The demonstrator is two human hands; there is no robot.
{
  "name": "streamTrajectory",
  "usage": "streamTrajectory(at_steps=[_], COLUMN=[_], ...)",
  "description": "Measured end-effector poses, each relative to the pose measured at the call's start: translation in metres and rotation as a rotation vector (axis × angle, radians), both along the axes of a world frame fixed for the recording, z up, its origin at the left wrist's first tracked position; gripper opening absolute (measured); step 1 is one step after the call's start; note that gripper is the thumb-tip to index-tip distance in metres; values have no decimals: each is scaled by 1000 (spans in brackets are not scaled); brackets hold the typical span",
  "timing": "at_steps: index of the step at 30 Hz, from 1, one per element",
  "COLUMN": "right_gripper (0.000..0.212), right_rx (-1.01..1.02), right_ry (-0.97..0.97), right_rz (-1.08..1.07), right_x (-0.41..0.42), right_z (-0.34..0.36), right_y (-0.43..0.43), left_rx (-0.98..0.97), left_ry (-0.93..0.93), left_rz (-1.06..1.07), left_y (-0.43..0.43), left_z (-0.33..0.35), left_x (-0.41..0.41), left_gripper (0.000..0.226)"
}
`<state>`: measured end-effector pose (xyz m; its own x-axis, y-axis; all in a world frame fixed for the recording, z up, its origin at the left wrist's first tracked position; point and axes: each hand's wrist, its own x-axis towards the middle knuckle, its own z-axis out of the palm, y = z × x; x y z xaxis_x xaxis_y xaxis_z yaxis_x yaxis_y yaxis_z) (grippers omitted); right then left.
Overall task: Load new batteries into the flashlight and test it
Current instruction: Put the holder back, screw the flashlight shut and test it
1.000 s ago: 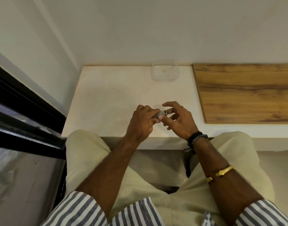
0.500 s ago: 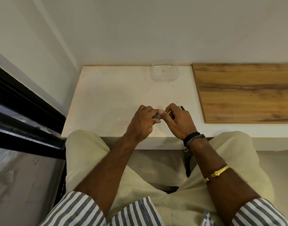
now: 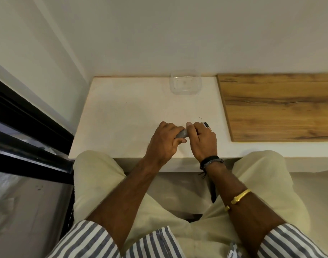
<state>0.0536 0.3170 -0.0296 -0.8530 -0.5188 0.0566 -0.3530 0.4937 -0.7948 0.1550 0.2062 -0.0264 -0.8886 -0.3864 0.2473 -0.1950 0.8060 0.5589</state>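
My left hand (image 3: 165,140) grips a small grey flashlight (image 3: 182,134); only a short stretch of its body shows between my two hands. My right hand (image 3: 203,139) is curled around the flashlight's right end, thumb on top, and hides that end. A thin battery (image 3: 207,125) with a dark and white label lies on the white table (image 3: 126,120) just beyond my right knuckles. Both hands hover low over the table's front part.
An empty clear plastic container (image 3: 185,84) stands at the table's back edge against the wall. A wooden board (image 3: 278,107) covers the surface to the right. A dark window frame (image 3: 29,127) runs along the left. My knees sit under the front edge.
My right hand's fingers were spread around the flashlight's end a second ago; they have since curled closed over it. The battery behind the right hand has come into view. My left hand stayed put.
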Motion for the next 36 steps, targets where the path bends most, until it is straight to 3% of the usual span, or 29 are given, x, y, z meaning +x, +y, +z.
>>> streamTrajectory(at_steps=[3, 7, 11, 12, 15, 17, 20, 25, 36], right_gripper=[30, 25, 22, 23, 26, 27, 19, 15, 17], right_rx=[-251, -483, -806, -882, -1068, -1170, -1279, -1390, -1351], right_ry=[-360, -671, -1105, -1211, -1409, -1459, -1491, -1500, -1462], right_rz=[13, 26, -135, -183, -295, -301, -248, -197, -135], right_x=[9, 16, 12, 8, -5, -9, -9, -7, -4], right_z=[3, 6, 10, 11, 16, 18, 22, 32, 36], right_y=[-1, -8, -12, -12, -12, -11, -10, -12, -10], left_rx=[55, 204, 403, 545, 1280, 1640, 1837, 1893, 1922], left_ry=[90, 82, 198, 223, 285, 362, 440, 439, 425], left_rz=[95, 188, 245, 287, 388, 387, 335, 326, 296], left_y=[-1, -3, -7, -7, -10, -15, -15, -10, -14], left_z=[-1, -1, 6, 8, 15, 14, 12, 15, 16], left_x=[1, 1, 0, -2, -3, 0, 4, 3, 1], left_gripper=[30, 43, 39, 39, 66, 85, 101, 109, 112])
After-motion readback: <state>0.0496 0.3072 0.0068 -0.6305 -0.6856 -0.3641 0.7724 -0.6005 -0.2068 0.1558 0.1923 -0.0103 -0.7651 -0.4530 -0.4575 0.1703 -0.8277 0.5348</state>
